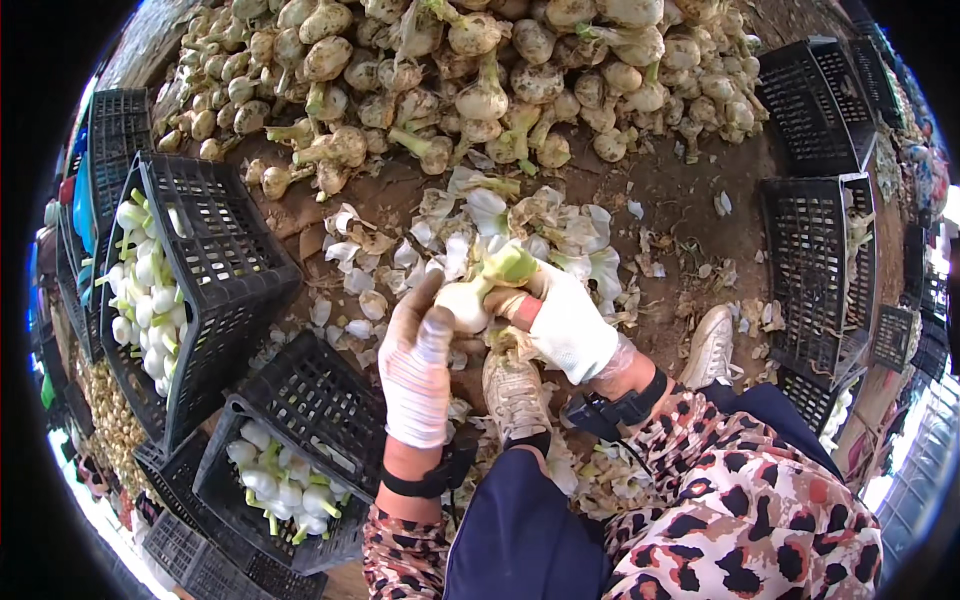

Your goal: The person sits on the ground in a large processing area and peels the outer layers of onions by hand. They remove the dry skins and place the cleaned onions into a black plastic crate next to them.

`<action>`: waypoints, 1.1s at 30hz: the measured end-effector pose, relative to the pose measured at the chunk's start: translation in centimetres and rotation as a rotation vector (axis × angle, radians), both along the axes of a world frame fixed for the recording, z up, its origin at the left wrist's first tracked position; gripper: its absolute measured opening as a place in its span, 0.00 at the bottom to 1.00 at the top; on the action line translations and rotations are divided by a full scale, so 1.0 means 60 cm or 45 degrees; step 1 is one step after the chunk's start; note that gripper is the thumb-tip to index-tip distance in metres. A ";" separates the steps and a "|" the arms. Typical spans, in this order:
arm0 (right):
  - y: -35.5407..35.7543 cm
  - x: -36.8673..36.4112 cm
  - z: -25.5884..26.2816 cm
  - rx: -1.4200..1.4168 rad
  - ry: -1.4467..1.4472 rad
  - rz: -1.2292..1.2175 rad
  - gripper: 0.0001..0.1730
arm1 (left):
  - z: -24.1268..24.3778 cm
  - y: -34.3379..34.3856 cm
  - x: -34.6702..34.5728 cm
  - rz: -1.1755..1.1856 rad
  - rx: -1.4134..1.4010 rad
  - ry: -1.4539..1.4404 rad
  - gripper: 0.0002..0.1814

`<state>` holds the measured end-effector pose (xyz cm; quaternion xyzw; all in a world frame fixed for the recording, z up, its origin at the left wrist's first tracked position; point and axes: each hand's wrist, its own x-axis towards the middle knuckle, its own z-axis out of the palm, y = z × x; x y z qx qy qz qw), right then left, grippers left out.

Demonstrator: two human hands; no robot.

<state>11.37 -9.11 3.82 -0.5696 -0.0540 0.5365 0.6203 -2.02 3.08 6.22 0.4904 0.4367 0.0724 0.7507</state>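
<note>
Between my two hands is a pale, mostly cleaned bulb [463, 306], garlic or onion by its look, with a thick green stem stub [510, 266]. My left hand [421, 367], in a soiled white knit glove, grips the bulb's left side with fingers and thumb. Wrapped about the stem and right side is my right hand [566, 319], gloved too, with red tape around one digit; its thumb presses near the bulb. Dry skin hangs below this hand. White and brown peelings [487, 214] cover the ground beneath and beyond both hands.
A heap of soil-stained bulbs [480, 97] spreads ahead. Left, black plastic crates [217, 217] hold cleaned white bulbs [154, 300]; a tilted crate [315, 405] sits nearer. More black crates [806, 255] line the right. My shoes [514, 401] rest among peelings.
</note>
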 end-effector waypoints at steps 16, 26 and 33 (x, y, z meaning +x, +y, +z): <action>-0.009 0.019 0.048 -0.059 -0.301 0.278 0.20 | -0.007 0.029 -0.015 -0.082 -0.285 -0.136 0.44; -0.040 0.091 -0.002 -0.402 -0.803 0.149 0.18 | 0.005 0.025 -0.012 0.071 -0.242 -0.217 0.41; -0.033 0.047 0.053 -0.279 -0.913 0.329 0.32 | 0.001 0.009 -0.004 -0.084 0.098 -0.147 0.45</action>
